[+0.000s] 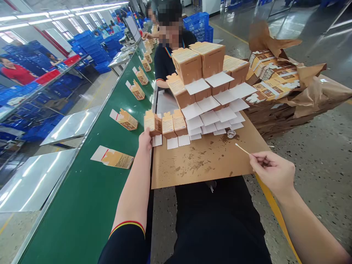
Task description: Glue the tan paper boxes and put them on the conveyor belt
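Box (154, 124): left hand (145, 139) is gripping its near edge; light pressure is probably sparing the walls.
Swab (242, 148): right hand (271, 170) is pinching the slim stick; holding behind the tip is likely giving control.
Boxes (168, 125): tan folded card, blocky; two are standing just right of the left grip.
Dish (231, 134): clear, round, sitting beyond the swab tip.
Board (178, 176): flat, brown, stain-spotted, lying between both grips.

Factory hall, cartons (120, 159) along a green conveyor belt (77, 205), blue crates (87, 50), strip lights (33, 15)
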Demonstrator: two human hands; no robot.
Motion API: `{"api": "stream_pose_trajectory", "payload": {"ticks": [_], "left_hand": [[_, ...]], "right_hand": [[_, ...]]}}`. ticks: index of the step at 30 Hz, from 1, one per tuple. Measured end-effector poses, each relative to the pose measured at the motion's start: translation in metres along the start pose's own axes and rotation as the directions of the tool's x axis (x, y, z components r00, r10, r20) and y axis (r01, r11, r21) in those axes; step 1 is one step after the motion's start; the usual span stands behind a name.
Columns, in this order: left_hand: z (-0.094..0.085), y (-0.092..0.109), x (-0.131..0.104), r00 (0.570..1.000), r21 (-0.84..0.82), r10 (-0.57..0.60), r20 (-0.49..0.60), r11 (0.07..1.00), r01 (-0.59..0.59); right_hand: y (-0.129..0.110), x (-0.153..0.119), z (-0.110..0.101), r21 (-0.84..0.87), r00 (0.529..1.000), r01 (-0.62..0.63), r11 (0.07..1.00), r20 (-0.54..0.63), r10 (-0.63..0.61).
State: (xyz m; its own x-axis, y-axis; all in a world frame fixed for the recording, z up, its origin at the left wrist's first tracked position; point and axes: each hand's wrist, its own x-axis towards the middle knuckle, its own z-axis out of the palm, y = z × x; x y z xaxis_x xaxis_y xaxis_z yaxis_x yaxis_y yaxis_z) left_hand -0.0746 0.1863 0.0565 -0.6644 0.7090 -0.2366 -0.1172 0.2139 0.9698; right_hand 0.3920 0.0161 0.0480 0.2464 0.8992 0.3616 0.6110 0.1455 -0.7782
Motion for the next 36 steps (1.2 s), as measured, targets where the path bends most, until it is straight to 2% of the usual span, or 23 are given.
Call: {"api": "stream_pose_trajectory", "payload": {"ticks": [3, 5, 7, 10, 12, 14, 16, 19, 22, 24, 27, 28, 30, 33, 36], "left_hand": [[-0.032, -0.002, -0.02, 1.0, -0.103, 0.004, -0.031, 0.995, -0.008], [-0.059, -0.008, -0.043, 0.998, -0.203, 0.02, 0.065, 0.979, -0.006], [-0.084, -0.02, -0.073, 0.975, -0.265, 0.047, 0.217, 0.964, 0.012], [-0.107, -0.047, -0.126, 0.939, -0.258, 0.025, 0.343, 0.964, 0.068], [-0.109, -0.067, -0.157, 0.936, -0.239, -0.017, 0.352, 0.965, 0.108], [-0.103, -0.084, -0.178, 0.934, -0.21, -0.052, 0.352, 0.968, 0.133], [-0.094, -0.093, -0.189, 0.927, -0.17, -0.093, 0.365, 0.972, 0.164], [-0.081, -0.093, -0.191, 0.916, -0.118, -0.1, 0.389, 0.981, 0.157], [-0.07, -0.087, -0.192, 0.932, -0.08, -0.006, 0.362, 0.996, 0.038], [-0.064, -0.085, -0.194, 0.946, -0.056, 0.045, 0.322, 0.998, -0.029], [-0.058, -0.087, -0.197, 0.96, -0.027, 0.08, 0.269, 0.997, -0.075], [-0.056, -0.088, -0.197, 0.96, -0.018, 0.084, 0.267, 0.996, -0.082], [-0.055, -0.091, -0.194, 0.955, -0.002, 0.09, 0.282, 0.996, -0.094], [-0.055, -0.097, -0.188, 0.953, 0.01, 0.102, 0.285, 0.994, -0.109], [-0.055, -0.103, -0.184, 0.953, 0.012, 0.114, 0.281, 0.992, -0.123]], "right_hand": [[0.003, 0.029, 0.0, -0.122, 1.0, 0.018, 0.992, 0.02, -0.015], [0.004, 0.053, 0.003, -0.2, 0.994, 0.041, 0.979, 0.103, -0.021], [0.005, 0.076, 0.01, -0.266, 0.978, 0.076, 0.961, 0.208, -0.02], [0.01, 0.103, 0.022, -0.334, 0.942, 0.146, 0.931, 0.334, -0.028], [0.014, 0.115, 0.031, -0.354, 0.923, 0.179, 0.918, 0.383, -0.033], [0.017, 0.122, 0.036, -0.368, 0.911, 0.192, 0.91, 0.412, -0.026], [0.019, 0.127, 0.037, -0.384, 0.905, 0.188, 0.904, 0.426, -0.007], [0.018, 0.125, 0.027, -0.388, 0.919, 0.163, 0.907, 0.393, 0.003], [0.008, 0.103, 0.016, -0.3, 0.945, 0.145, 0.943, 0.323, -0.042], [-0.003, 0.07, 0.019, -0.148, 0.933, 0.152, 0.977, 0.349, -0.092], [-0.024, 0.006, 0.046, 0.128, 0.853, 0.179, 0.975, 0.474, -0.219], [-0.031, -0.014, 0.058, 0.191, 0.833, 0.191, 0.963, 0.487, -0.262], [-0.039, -0.049, 0.083, 0.261, 0.823, 0.222, 0.94, 0.467, -0.324], [-0.04, -0.076, 0.109, 0.269, 0.815, 0.274, 0.924, 0.445, -0.371], [-0.035, -0.081, 0.116, 0.238, 0.794, 0.285, 0.928, 0.484, -0.368]]}}
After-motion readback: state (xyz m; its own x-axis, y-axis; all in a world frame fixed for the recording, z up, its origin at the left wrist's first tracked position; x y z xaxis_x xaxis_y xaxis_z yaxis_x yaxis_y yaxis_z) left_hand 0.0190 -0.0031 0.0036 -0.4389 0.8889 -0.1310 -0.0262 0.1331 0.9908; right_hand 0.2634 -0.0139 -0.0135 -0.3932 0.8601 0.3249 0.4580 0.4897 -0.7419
